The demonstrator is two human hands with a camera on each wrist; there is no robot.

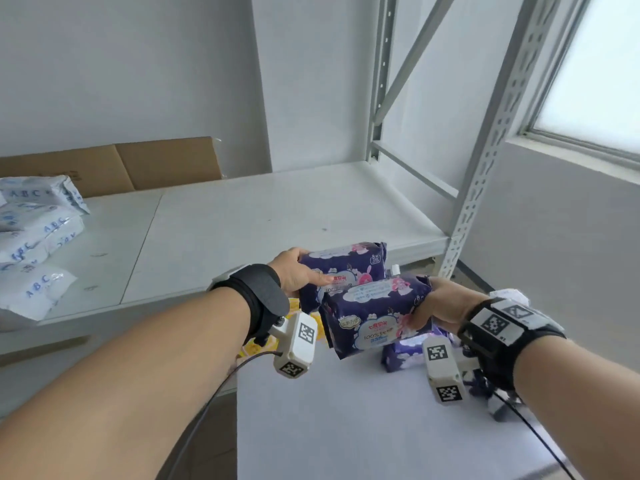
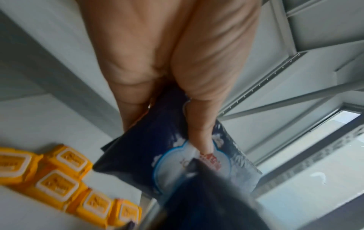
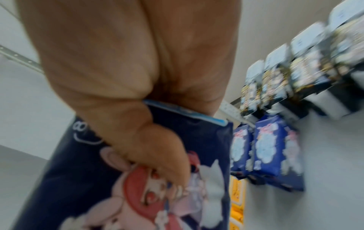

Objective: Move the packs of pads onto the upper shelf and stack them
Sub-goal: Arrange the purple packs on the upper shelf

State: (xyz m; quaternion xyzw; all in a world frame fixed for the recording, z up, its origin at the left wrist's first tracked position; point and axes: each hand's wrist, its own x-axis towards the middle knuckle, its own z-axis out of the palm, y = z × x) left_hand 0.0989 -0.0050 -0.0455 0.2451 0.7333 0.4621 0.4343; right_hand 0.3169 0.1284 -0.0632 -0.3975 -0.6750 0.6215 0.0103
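My left hand [image 1: 298, 271] grips a dark purple pack of pads [image 1: 346, 263] by its left end, thumb on top, just in front of the white upper shelf [image 1: 242, 220]. My right hand [image 1: 433, 306] grips a second purple pack [image 1: 370, 317] by its right end, lower and nearer to me, overlapping the first. In the left wrist view the fingers [image 2: 201, 124] lie along the held pack [image 2: 173, 155]. In the right wrist view the thumb [image 3: 157, 147] presses the cartoon-printed pack [image 3: 98, 186]. More purple packs [image 3: 275, 147] stand on the lower white surface [image 1: 346, 427].
White packs printed ABC [image 1: 34, 237] lie at the shelf's left, with flat cardboard [image 1: 138, 164] behind them. Yellow wipe packs [image 2: 59, 179] sit on a lower level. A perforated grey upright [image 1: 485, 150] stands at the shelf's right corner, with a window [image 1: 595, 71] beyond.
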